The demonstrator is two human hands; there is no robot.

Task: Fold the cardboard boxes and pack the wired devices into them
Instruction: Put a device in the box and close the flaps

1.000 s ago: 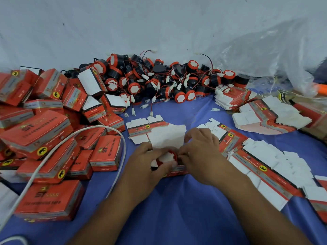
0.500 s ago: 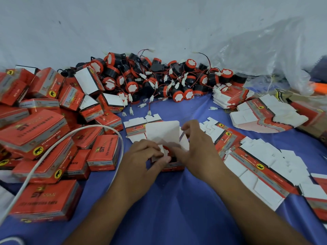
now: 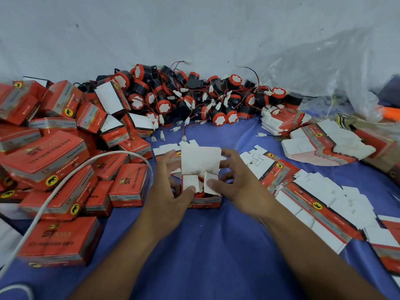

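Standing near the middle of the blue cloth [image 3: 205, 252], a small red cardboard box [image 3: 205, 201] is seen, its white lid flap [image 3: 201, 161] raised upright on the far side. A round red-and-black wired device [image 3: 199, 194] is glimpsed inside, mostly covered by two white side flaps. The left side flap [image 3: 189, 180] is pressed by the thumb of the left hand [image 3: 171, 191]; that hand's fingers are spread and loosely straight beside the lid flap. The right side flap [image 3: 212, 176] is held down by the thumb of the right hand [image 3: 242, 182], whose fingers are curled round the box's right wall. A heap of loose wired devices [image 3: 194, 100] is piled at the cloth's far edge. Closed red boxes [image 3: 54, 152] are stacked along the left edge, crossed by a white cable [image 3: 65, 185]. Flat unfolded box blanks [image 3: 313, 191] are spread along the right edge. A clear plastic sheet [image 3: 324, 68] is draped at the far right corner.
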